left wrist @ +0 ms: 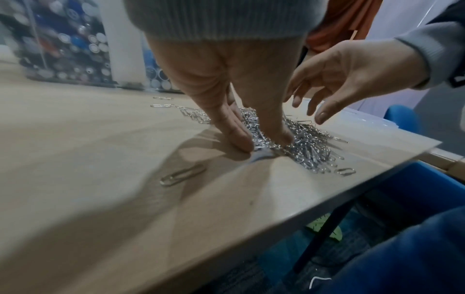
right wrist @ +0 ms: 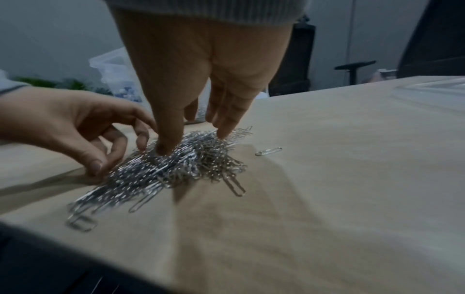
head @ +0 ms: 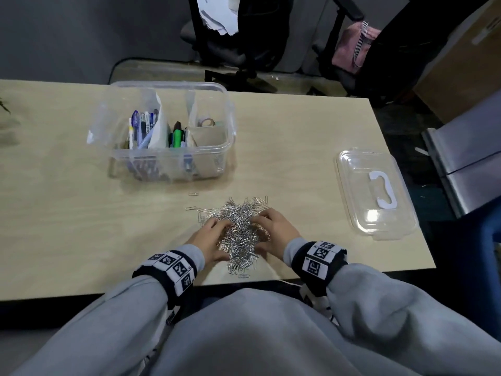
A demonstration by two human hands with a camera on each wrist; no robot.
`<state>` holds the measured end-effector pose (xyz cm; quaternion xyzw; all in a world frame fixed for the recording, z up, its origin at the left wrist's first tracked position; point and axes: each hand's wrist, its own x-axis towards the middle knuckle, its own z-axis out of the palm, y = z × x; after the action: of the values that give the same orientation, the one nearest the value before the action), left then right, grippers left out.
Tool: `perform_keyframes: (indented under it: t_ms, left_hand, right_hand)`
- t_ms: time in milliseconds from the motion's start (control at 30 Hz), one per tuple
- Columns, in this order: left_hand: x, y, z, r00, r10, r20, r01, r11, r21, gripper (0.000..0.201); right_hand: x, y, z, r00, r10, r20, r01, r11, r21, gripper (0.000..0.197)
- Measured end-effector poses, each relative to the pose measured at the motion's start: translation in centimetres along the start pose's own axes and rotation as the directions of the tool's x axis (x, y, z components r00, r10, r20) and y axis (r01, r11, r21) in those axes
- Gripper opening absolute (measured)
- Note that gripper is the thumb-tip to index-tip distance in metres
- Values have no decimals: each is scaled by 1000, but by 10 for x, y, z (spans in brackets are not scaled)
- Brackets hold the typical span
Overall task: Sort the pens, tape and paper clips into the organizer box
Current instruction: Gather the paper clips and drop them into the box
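The paper clips point(head: 241, 232) are touched from both sides by loosely spread fingers; nothing is clamped. The left hand point(head: 210, 237) and right hand point(head: 273, 229) are angled down onto the desk point(head: 81, 213).

I see a pale wooden worktop point(head: 298, 147), black office chairs point(head: 238, 36) behind it, and a pink bag point(head: 349, 47).

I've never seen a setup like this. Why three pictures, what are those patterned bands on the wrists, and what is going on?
No machine here: a person wears three cameras. One on the head looks down; one on each wrist, by the patterned bands, looks along the fingers. The left hand and right hand press in on a pile of paper clips on the table, gathering rather than lifting. Behind stands the clear organizer box, holding pens and tape. Its lid lies to the right.
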<state>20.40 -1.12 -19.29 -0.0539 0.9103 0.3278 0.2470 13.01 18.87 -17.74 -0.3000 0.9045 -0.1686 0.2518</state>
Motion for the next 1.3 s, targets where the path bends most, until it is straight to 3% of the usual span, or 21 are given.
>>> perform_keyframes:
  t_ms: [100,200,367,467,600,667,733,833,900,967,1100,1300]
  left_hand:
    - [-12,-7,1,997,61,48,-64,995,70,100]
    - [-19,-7,5,993,77,86,-88,986,140,99]
    - [-14,-1,8,995,53,82,-67,980,186,88]
    - [-9,2,9,998,22,58,-31,987,157,81]
    - [1,1,5,1000,-25,-2,25,998,62,75]
    - [5,0,0,998,-22,-51,25,997,73,72]
    - [10,0,-9,994,-8,-107,20,994,110,76]
    - [19,0,-21,993,-12,-115,32,984,175,95]
    - [25,0,-26,999,-4,-45,13,978,207,103]
    - [30,2,-31,999,21,39,-31,961,275,104]
    - [47,9,-44,980,80,181,-145,912,384,80]
    - [68,10,-62,958,120,262,-221,889,401,43]
  right_hand:
    - [-13,-9,3,980,-169,108,175,983,-50,54]
    - [-20,-20,13,916,-309,255,334,940,-63,25]
    - [-9,-30,23,860,-318,399,400,905,-142,17]
    - [-1,-28,24,888,-306,342,380,908,-175,17]
    - [12,-23,18,952,-278,129,300,930,-210,18]
    - [19,-19,14,965,-259,38,261,941,-216,28]
    - [27,-13,10,974,-227,-5,220,949,-227,52]
    - [35,-5,0,987,-133,91,153,952,-264,92]
    - [41,-4,-9,975,-96,200,156,936,-315,96]
    - [49,-1,-10,956,-101,277,194,923,-334,85]
    - [61,-3,-13,958,-192,215,257,904,-341,44]
    - [75,-9,-29,939,-172,297,276,894,-354,33]
